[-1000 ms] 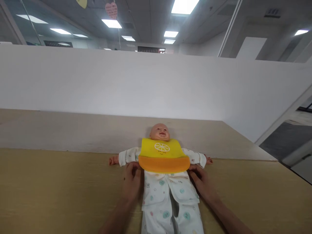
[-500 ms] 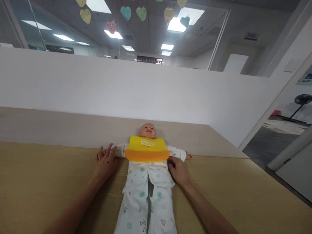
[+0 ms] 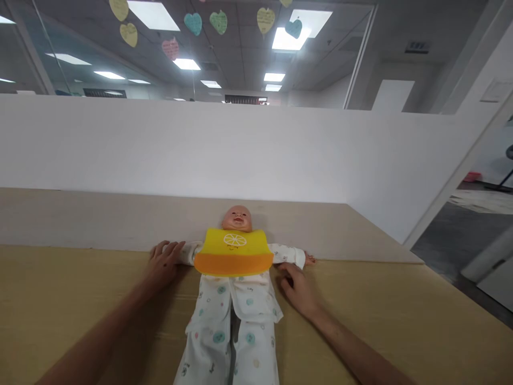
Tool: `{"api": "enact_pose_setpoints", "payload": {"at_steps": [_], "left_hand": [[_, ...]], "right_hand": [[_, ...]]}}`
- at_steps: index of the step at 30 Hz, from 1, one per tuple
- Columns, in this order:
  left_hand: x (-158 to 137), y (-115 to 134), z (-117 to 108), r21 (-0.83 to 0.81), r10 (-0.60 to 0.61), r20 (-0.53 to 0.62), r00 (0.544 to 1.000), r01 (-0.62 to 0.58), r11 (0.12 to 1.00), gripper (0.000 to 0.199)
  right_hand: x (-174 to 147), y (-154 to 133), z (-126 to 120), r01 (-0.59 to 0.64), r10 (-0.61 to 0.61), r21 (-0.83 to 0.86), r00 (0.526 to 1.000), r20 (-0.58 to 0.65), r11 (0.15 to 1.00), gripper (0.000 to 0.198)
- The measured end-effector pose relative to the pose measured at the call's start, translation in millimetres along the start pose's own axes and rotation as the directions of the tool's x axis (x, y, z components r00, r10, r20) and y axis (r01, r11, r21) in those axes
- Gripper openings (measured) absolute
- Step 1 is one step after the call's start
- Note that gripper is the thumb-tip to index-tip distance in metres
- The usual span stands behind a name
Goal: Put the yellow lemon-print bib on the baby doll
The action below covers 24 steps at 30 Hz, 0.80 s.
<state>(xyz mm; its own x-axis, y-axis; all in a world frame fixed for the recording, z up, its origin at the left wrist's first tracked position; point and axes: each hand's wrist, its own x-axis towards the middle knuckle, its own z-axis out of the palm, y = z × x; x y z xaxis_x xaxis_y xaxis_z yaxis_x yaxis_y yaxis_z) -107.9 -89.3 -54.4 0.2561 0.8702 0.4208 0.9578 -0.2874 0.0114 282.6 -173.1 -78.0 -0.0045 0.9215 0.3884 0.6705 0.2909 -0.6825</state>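
A baby doll [image 3: 237, 218] lies on its back, arms stretched out to both sides. It wears a white patterned outfit [image 3: 251, 305] and a yellow bib [image 3: 236, 240] with a citrus slice print and an orange bottom pocket. My left hand [image 3: 162, 263] rests at the cuff of the doll's arm on the left, fingers extended over it; the doll's hand there is hidden. Beside the opposite sleeve [image 3: 290, 255], my right hand [image 3: 298, 289] lies with loosely bent fingers, thumb apart, fingertips at the sleeve's lower edge.
The doll lies on a wood-coloured table [image 3: 352, 305] with a greyish strip [image 3: 100, 219] along its back. Behind stands a white wall [image 3: 200, 144] with glass above, where heart-shaped paper notes [image 3: 219, 22] hang. A doorway [image 3: 444, 240] opens at the right.
The view has shifted slightly. My left hand's fingers have lowered and drawn closer together over the doll's cuff. My right hand has eased a little away from the doll's side; the bib lies as before.
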Motion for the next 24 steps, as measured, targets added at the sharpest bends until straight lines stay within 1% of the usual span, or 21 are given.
{"api": "enact_pose_setpoints", "payload": {"at_steps": [2, 4, 5, 7, 9, 10, 12, 14, 17, 19, 21, 23, 24], "left_hand": [[7.0, 8.0, -1.7, 0.013, 0.026, 0.053, 0.998, -0.027, 1.0, 0.068], [17.6, 15.8, -2.5, 0.004, 0.06, 0.143, 0.988, -0.061, 0.998, 0.071], [23.5, 19.2, -2.9, -0.003, 0.07, 0.187, 0.98, -0.071, 0.997, 0.067], [34.4, 24.0, -3.9, -0.004, 0.077, 0.249, 0.966, -0.078, 0.997, 0.05], [40.8, 25.9, -5.6, 0.019, 0.067, 0.265, 0.962, -0.075, 0.997, 0.031], [41.4, 26.2, -6.5, 0.036, 0.059, 0.261, 0.963, -0.071, 0.997, 0.027], [36.6, 26.9, -7.9, 0.077, 0.023, 0.226, 0.974, -0.041, 0.996, 0.028], [24.0, 30.0, -8.1, 0.113, -0.028, 0.157, 0.987, 0.011, 0.994, 0.039], [-7.0, 41.2, -7.1, 0.089, -0.076, -0.031, 0.997, 0.078, 0.993, 0.046], [-32.9, 51.1, -8.5, 0.001, -0.059, -0.152, 0.987, 0.06, 0.998, 0.045], [-60.8, 61.3, -15.4, -0.112, -0.021, -0.219, 0.975, -0.004, 0.994, 0.042], [-90.3, 71.2, -29.8, -0.236, -0.024, -0.24, 0.971, -0.034, 0.971, 0.037], [-105.8, 76.0, -39.8, -0.303, -0.062, -0.223, 0.973, -0.009, 0.953, 0.033]], "right_hand": [[-1.9, -1.5, 0.2, 0.027, -0.027, 0.008, 0.999, 0.026, 1.0, 0.032], [-4.2, -3.8, 0.3, 0.053, -0.054, 0.012, 0.997, 0.049, 0.999, 0.031], [-5.3, -5.0, 0.2, 0.069, -0.069, 0.014, 0.996, 0.057, 0.998, 0.031], [-7.1, -6.9, -0.7, 0.097, -0.098, 0.012, 0.993, 0.064, 0.995, 0.031], [-7.7, -8.2, -1.9, 0.119, -0.12, 0.01, 0.991, 0.066, 0.993, 0.031], [-7.5, -8.7, -2.6, 0.126, -0.126, 0.011, 0.99, 0.065, 0.992, 0.03], [-6.7, -9.7, -3.6, 0.13, -0.131, 0.013, 0.989, 0.07, 0.991, 0.03], [-6.4, -10.9, -4.0, 0.126, -0.127, 0.013, 0.989, 0.077, 0.992, 0.03], [-10.7, -14.7, -3.2, 0.098, -0.098, 0.001, 0.991, 0.09, 0.995, 0.031], [-18.0, -19.6, -2.9, 0.052, -0.05, -0.019, 0.994, 0.097, 0.998, 0.033], [-28.6, -26.9, -3.7, 0.006, -0.002, -0.038, 0.994, 0.11, 0.999, 0.035], [-41.3, -35.5, -5.6, -0.014, 0.021, -0.054, 0.991, 0.132, 0.998, 0.036], [-48.0, -39.9, -6.7, -0.015, 0.024, -0.061, 0.99, 0.14, 0.998, 0.036]]}}
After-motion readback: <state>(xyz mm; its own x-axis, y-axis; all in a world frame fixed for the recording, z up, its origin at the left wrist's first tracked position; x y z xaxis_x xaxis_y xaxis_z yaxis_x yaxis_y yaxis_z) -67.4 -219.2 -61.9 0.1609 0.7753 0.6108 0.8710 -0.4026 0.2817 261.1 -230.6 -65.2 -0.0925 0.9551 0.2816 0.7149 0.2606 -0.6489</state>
